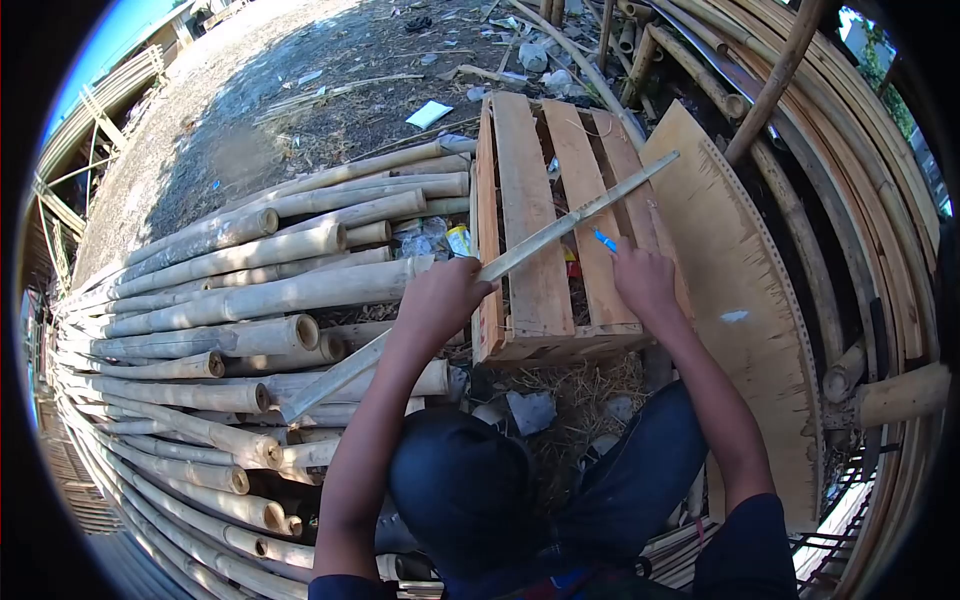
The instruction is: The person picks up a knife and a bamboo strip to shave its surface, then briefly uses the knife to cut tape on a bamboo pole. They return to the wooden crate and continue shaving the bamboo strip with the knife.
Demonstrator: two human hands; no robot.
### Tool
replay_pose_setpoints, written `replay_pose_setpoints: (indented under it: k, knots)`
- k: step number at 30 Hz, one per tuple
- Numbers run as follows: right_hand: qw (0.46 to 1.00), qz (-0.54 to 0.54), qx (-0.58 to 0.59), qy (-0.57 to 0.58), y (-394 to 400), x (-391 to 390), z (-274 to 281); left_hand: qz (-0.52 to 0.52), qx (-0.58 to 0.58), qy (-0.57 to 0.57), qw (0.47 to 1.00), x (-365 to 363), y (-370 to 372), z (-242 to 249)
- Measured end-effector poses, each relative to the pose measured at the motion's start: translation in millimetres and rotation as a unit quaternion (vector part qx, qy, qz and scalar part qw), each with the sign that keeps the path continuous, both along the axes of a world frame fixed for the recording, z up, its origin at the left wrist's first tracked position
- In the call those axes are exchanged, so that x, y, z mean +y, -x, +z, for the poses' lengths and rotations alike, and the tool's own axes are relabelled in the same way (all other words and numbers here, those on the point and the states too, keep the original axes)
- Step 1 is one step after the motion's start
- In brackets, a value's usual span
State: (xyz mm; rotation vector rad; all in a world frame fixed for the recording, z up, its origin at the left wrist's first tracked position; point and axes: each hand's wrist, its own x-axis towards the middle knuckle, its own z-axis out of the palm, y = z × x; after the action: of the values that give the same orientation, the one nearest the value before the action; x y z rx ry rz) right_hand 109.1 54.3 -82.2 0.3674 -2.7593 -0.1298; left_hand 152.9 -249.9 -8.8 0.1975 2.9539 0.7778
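Note:
My left hand (447, 300) is wrapped round a long, flat bamboo strip (585, 208). The strip runs slantwise, its far end above the wooden crate (530, 235) and its near end over the bamboo poles. In my right hand (645, 283) is a slim blue pen-like tool (605, 240), pointing up and left; its exact kind is too small to make out. This hand is closed over the right part of the crate's slats, below the strip and apart from it.
Bamboo poles (260, 290) lie stacked on the left, cut ends towards me. A plywood sheet (750, 290) with a ragged edge leans at the right. More bamboo and boards (870, 180) stand beyond. Litter and a white piece (429, 114) lie on the ground ahead.

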Motion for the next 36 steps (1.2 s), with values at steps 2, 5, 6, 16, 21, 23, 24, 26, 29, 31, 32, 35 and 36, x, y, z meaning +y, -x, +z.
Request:
replay_pose_setpoints:
  k: [2, 5, 6, 16, 21, 23, 24, 26, 29, 31, 32, 35, 36]
  knots:
    - [1.0, 0.006, 0.002, 0.031, -11, -13, 29, -0.005, -0.002, -0.03, 1.0, -4, -4, -9]
    - [0.993, 0.061, 0.036, 0.092, -18, -22, 36, 0.006, -0.074, -0.059, 0.995, -6, 3, -12]
    - [0.983, 0.123, 0.062, 0.119, -18, -21, 34, 0.009, -0.067, -0.077, 0.995, -8, 3, -17]
    - [0.989, 0.09, 0.022, 0.113, -1, -15, 26, 0.016, -0.152, -0.083, 0.985, -5, -2, -4]
    - [0.995, 0.026, 0.006, 0.092, -11, -27, 61, 0.011, -0.122, -0.081, 0.989, -11, 2, -7]
    - [0.999, 0.017, -0.004, 0.042, 15, -15, 22, 0.015, -0.141, -0.091, 0.986, -12, 5, -6]
    - [1.0, 0.007, -0.028, -0.009, 13, -13, 16, 0.017, -0.148, -0.093, 0.984, -9, -3, -10]
    - [0.999, -0.026, -0.029, 0.029, 17, -2, 13, 0.017, -0.148, -0.078, 0.986, -9, 4, -4]
    - [0.995, -0.02, 0.009, 0.1, 5, -13, 49, 0.022, -0.146, -0.096, 0.984, -12, 3, -3]
    - [0.982, 0.062, 0.052, 0.171, -5, -24, 60, 0.022, -0.15, -0.102, 0.983, -12, 8, 2]
    - [0.999, 0.039, -0.008, 0.036, 9, -18, 24, 0.02, -0.159, -0.107, 0.981, -10, 5, 1]
    - [1.0, 0.009, -0.011, 0.016, 16, -6, 19, 0.02, -0.15, -0.084, 0.985, -8, 6, -5]
    - [0.997, -0.002, 0.011, 0.074, 6, -18, 45, 0.011, -0.117, -0.104, 0.988, -12, 7, -15]
